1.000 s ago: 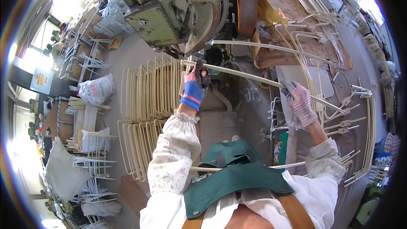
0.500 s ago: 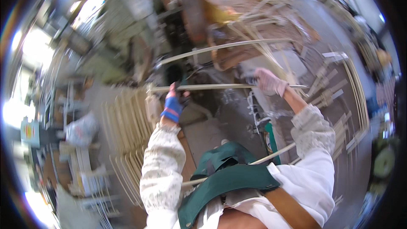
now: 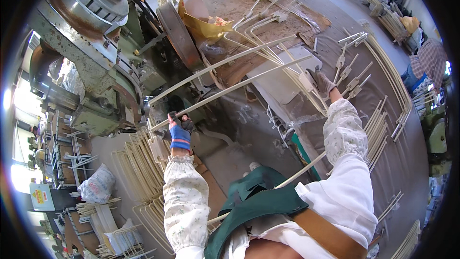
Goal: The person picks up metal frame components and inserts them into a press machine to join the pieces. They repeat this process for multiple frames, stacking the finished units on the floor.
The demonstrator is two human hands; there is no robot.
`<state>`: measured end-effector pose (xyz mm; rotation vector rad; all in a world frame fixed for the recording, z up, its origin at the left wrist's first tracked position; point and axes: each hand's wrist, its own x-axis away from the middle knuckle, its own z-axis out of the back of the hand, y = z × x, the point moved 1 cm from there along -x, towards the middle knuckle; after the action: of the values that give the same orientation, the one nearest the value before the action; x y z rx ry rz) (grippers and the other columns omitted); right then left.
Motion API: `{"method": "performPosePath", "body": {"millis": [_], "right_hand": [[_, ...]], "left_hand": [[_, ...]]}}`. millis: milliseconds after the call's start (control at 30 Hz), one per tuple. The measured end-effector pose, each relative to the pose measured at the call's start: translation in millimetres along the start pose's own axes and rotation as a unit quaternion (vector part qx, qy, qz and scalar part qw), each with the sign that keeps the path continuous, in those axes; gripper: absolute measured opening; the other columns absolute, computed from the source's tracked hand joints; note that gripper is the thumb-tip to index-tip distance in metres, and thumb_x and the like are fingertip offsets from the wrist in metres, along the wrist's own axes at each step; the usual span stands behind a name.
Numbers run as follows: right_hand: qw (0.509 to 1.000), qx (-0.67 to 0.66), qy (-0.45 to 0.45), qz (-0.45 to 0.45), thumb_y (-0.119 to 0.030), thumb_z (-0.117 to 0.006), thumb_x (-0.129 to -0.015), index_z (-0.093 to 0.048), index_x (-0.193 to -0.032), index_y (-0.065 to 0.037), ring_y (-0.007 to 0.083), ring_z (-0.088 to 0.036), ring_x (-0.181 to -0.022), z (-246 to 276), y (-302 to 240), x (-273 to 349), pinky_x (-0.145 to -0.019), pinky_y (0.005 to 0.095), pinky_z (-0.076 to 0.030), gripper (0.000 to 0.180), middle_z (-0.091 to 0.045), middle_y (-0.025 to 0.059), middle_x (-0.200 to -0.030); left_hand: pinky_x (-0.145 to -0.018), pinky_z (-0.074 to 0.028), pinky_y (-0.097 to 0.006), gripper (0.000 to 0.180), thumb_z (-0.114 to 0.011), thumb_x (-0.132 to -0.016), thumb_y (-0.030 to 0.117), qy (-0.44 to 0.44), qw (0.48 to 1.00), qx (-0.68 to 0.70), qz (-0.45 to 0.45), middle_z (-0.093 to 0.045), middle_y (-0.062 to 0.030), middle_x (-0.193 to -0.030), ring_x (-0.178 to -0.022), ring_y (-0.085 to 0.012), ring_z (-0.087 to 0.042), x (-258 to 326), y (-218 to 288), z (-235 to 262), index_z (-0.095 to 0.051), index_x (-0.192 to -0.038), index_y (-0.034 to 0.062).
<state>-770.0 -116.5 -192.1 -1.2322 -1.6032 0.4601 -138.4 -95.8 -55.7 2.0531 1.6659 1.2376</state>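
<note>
My left hand (image 3: 180, 127), in a blue fingerless glove with dark fingertips, grips a long cream-coloured metal rod (image 3: 239, 84) near its left end. The rod slants up to the right. A second, similar rod (image 3: 215, 65) runs roughly parallel above it; whether the two are joined I cannot tell. Beyond the gripped rod's right half, my right hand (image 3: 323, 84), in a pale glove with dark fingers, is off the rod with its fingers apart. It hovers over or touches the table beside a bundle of bent cream rods (image 3: 306, 88).
A green machine (image 3: 91, 72) with a large metal wheel stands at the left. Stacked bent rods (image 3: 139, 163) lie below it. More rods (image 3: 397, 81) lie along the grey-covered table's right side. Another rod (image 3: 306, 168) crosses in front of my apron. A patterned-clothed person (image 3: 431, 57) is far right.
My right hand has left the gripped rod and moved up and right to the table. The rod's right end has swung upward. My left hand, still gripping, has shifted slightly left and nearer.
</note>
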Motion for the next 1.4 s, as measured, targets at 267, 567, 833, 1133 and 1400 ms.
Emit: {"method": "performPosePath", "body": {"millis": [267,567,833,1133,1400], "right_hand": [[0.985,0.159,-0.060,0.009,-0.037,-0.043,-0.090,-0.058,-0.099,-0.007,0.0156,-0.055,-0.070,-65,-41,49,-0.067,0.0250,-0.046,0.035,-0.061,0.0044,-0.082],[0.938,0.280,-0.009,0.204,-0.037,-0.040,-0.091,-0.060,-0.081,-0.007,0.0081,-0.053,-0.059,-97,-101,139,-0.053,0.0235,-0.043,0.037,-0.060,-0.0023,-0.071],[0.918,0.303,0.094,0.237,-0.024,-0.049,-0.088,-0.060,-0.082,-0.007,0.0099,-0.051,-0.056,-104,-117,182,-0.049,0.0263,-0.041,0.021,-0.058,-0.0006,-0.068],[0.857,0.371,0.167,0.317,-0.022,-0.051,-0.081,-0.055,-0.075,-0.008,0.0134,-0.046,-0.054,-66,-110,171,-0.047,0.0304,-0.039,0.015,-0.051,0.0025,-0.061],[0.865,0.382,0.223,0.237,-0.020,-0.054,-0.078,-0.055,-0.067,-0.011,0.0130,-0.044,-0.046,-36,-133,168,-0.042,0.0309,-0.036,0.015,-0.048,0.0000,-0.057]], "left_hand": [[-0.033,-0.022,-0.025,0.025,-0.045,-0.085,0.033,0.048,0.999,-0.007,-0.012,-0.044,-0.0041,-0.053,-0.034,-0.0101,-0.027,8,2,-5,-0.046,-0.071,0.0131],[-0.035,-0.025,-0.025,0.027,-0.047,-0.084,0.035,-0.049,0.999,0.003,-0.006,-0.047,-0.0031,-0.052,-0.033,-0.0105,-0.028,15,2,-6,-0.048,-0.070,0.0125],[-0.037,-0.025,-0.024,0.033,-0.045,-0.087,0.038,-0.084,0.996,0.010,0.038,-0.047,-0.0027,-0.056,-0.037,-0.0085,-0.030,9,4,7,-0.050,-0.077,0.0081],[-0.035,-0.025,-0.024,0.028,-0.041,-0.089,0.038,-0.147,0.988,0.022,0.039,-0.049,-0.0030,-0.058,-0.037,-0.0092,-0.033,25,15,12,-0.048,-0.075,0.0148],[-0.076,-0.045,-0.030,0.025,-0.051,-0.086,0.009,0.092,0.634,-0.564,-0.521,-0.058,-0.0125,-0.096,-0.085,-0.0258,-0.057,201,31,53,-0.046,-0.108,-0.0034]]}}
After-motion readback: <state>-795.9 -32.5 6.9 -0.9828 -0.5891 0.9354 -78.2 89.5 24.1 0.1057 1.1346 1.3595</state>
